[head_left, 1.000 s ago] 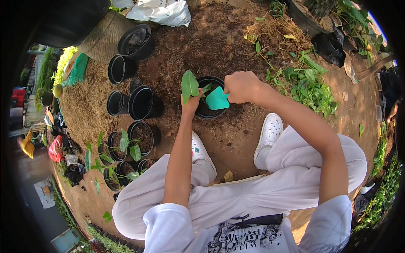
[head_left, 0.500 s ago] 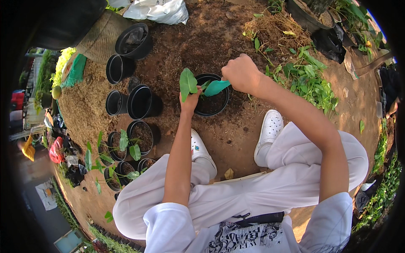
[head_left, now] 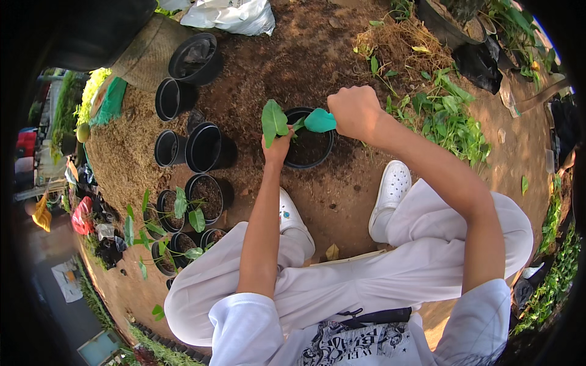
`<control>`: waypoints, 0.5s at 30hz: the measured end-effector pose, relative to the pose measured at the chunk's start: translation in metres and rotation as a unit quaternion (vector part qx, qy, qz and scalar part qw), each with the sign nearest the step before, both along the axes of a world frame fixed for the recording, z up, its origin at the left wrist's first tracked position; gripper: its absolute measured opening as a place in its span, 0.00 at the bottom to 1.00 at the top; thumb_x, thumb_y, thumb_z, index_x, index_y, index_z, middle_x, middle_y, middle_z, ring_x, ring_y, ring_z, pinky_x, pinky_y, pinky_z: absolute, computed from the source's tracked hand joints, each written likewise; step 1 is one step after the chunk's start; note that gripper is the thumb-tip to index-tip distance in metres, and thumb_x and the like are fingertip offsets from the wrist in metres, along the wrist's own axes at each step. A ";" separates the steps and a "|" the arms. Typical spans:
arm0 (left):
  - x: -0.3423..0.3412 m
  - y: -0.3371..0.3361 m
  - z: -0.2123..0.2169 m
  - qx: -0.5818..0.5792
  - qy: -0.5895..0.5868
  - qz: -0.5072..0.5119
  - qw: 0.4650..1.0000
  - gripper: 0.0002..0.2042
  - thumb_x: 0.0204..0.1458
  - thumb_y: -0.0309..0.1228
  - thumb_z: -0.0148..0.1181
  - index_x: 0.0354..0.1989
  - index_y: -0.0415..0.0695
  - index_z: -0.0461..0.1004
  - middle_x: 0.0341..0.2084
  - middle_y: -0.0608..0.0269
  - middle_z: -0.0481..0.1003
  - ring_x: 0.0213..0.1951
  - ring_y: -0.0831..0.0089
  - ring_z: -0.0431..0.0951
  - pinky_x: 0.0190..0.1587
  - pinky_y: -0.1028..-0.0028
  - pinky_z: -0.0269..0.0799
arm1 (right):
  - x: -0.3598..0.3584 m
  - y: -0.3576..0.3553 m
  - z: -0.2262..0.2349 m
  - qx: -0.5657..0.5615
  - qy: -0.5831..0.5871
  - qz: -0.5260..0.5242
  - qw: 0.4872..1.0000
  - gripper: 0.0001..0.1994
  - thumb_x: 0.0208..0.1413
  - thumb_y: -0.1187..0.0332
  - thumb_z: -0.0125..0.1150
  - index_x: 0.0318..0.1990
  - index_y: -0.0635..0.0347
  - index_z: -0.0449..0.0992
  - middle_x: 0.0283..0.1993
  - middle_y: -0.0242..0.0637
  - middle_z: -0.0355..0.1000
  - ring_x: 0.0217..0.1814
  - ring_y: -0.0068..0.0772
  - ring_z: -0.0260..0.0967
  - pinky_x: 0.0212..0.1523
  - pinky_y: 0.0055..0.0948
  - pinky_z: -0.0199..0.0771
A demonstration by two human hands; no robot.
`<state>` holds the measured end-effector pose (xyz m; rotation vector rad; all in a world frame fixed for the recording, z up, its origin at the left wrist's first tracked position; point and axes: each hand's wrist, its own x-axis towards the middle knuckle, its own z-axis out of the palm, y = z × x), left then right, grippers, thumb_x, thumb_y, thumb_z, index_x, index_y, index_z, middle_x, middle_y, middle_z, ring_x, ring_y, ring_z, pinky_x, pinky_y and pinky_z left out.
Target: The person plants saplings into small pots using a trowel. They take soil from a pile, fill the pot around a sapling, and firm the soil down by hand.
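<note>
A round black pot [head_left: 330, 150] with dark soil in it stands on the ground between and beyond my white shoes. My left hand [head_left: 278, 146] is closed around the stem of a leafy seedling [head_left: 274, 122] at the pot's left rim; its broad green leaf rises above the fingers. In my right hand [head_left: 357, 114], a fist, is a small green trowel [head_left: 320, 121]. The trowel's blade hangs over the pot's upper part, near the seedling. My right fingers cover its handle.
Several black pots [head_left: 210, 148] stand at the left, beside a heap of pale husks [head_left: 122, 160]. Nearer, potted seedlings [head_left: 181, 203] stand by my left knee. Cut green plants [head_left: 455, 122] lie at the right. A white sack [head_left: 232, 16] is at the back.
My right hand has shifted slightly right and down, and the trowel has turned so more of its blade's face shows. My left hand stays on the seedling.
</note>
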<state>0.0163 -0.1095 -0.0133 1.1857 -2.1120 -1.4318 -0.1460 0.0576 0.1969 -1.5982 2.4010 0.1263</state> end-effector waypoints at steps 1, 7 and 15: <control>0.002 -0.003 -0.003 -0.027 -0.008 0.005 1.000 0.07 0.49 0.29 0.69 0.38 0.46 0.84 0.36 0.61 0.83 0.41 0.67 0.82 0.46 0.64 0.76 | 0.005 -0.001 0.005 0.035 -0.029 -0.027 0.999 0.09 0.50 0.65 0.63 0.36 0.55 0.84 0.36 0.42 0.82 0.42 0.44 0.82 0.43 0.42 0.78; -0.001 -0.001 -0.016 -0.015 0.024 0.020 0.999 0.09 0.48 0.30 0.69 0.38 0.46 0.84 0.34 0.60 0.84 0.40 0.65 0.83 0.46 0.63 0.76 | 0.019 0.006 -0.012 0.042 -0.131 -0.071 0.988 0.13 0.48 0.66 0.57 0.34 0.67 0.82 0.35 0.54 0.81 0.40 0.55 0.81 0.43 0.50 0.81; -0.001 0.001 -0.012 -0.040 -0.014 0.027 0.999 0.10 0.49 0.31 0.67 0.40 0.46 0.84 0.38 0.59 0.83 0.43 0.63 0.83 0.47 0.61 0.76 | 0.042 0.005 -0.034 0.107 -0.178 -0.089 0.974 0.15 0.53 0.65 0.55 0.41 0.64 0.83 0.41 0.52 0.81 0.46 0.52 0.81 0.49 0.47 0.79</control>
